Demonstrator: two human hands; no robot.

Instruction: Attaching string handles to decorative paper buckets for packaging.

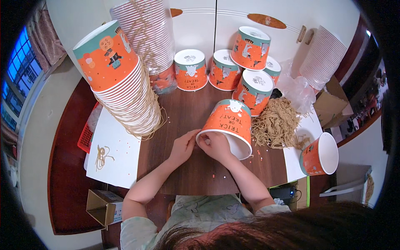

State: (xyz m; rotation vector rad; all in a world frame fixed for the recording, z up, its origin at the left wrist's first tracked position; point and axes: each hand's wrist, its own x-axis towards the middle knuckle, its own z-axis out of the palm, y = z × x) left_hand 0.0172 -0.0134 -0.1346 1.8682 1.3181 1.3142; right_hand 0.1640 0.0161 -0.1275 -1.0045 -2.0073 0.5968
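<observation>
An orange and teal paper bucket (pixel 231 121) with a ghost print lies tilted on the brown table in front of me, its white-rimmed mouth turned toward me. My left hand (pixel 186 146) grips the bucket's left rim from outside, fingertips against the wall. Inside the mouth, close to that same rim, the curled fingers of my right hand (pixel 215 145) are pinched together; whatever they hold is hidden. To the right of the bucket lies a heap of tan cord (pixel 276 121).
A tall nested stack of buckets (pixel 109 62), wound with cord loops, leans at left. Behind stands a wrapped stack (pixel 146 33). Upturned buckets (pixel 191 70) line the back, one (pixel 251 48) raised on others. Another bucket (pixel 319 155) lies at the right edge. Loose cord (pixel 102 157) rests at left.
</observation>
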